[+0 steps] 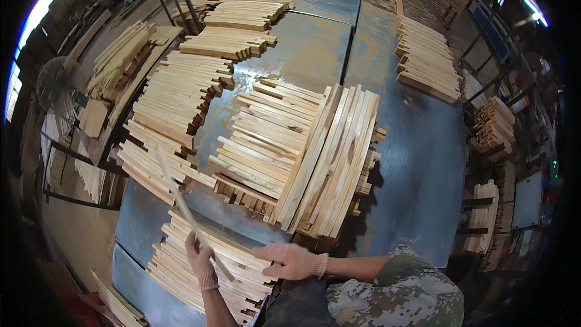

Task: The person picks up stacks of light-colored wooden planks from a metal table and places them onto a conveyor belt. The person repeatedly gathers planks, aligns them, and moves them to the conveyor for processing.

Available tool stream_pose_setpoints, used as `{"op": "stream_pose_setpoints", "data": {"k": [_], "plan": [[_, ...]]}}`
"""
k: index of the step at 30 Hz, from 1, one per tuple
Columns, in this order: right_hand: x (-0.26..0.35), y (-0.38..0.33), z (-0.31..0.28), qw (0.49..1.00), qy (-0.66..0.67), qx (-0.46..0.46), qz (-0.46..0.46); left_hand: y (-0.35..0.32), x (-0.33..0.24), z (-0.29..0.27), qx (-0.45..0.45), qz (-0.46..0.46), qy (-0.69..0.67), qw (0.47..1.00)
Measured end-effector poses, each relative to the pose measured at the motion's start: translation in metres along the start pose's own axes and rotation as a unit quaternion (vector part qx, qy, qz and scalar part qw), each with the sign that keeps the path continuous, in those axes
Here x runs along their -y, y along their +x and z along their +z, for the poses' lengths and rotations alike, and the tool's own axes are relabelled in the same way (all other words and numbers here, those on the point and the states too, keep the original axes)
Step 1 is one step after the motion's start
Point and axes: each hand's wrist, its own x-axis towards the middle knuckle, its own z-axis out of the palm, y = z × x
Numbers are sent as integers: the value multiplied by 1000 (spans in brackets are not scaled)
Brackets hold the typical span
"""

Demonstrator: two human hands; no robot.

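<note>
My left hand [203, 261], in a pale knit glove, is closed round a thin wooden strip [179, 198]. The strip slants from upper left to lower right and is slightly blurred. My right hand [295, 261], gloved too, hovers just right of the strip with its fingers stretched out, holding nothing. Beneath both hands lies a row of light wooden strips [172, 260] at the near end of the table. Ahead of them stands a stack of crosswise strips [266, 124], with longer strips [339, 166] laid lengthwise along its right side.
The blue metal table [417, 169] has sawdust on it. More strip rows line its left edge [178, 88], and another bundle [426, 60] lies at the far right. A rack of wood [496, 124] stands beyond the right edge; loose boards [124, 54] and a fan [54, 82] are at left.
</note>
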Motion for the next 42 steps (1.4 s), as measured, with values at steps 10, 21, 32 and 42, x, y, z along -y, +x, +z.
{"op": "stream_pose_setpoints", "data": {"k": [10,21,32,42], "plan": [[-73,-77,-121,778,-117,-611,85,60,-100,246,403,-76,131,903],[-32,-63,-88,807,-184,-560,-25,27,-18,142,179,44,20,983],[-90,109,96,976,-178,-111,-54,-137,208,-178,-326,-134,258,900],[-181,239,181,987,-127,-85,51,-143,327,-290,-196,-238,339,889]]}}
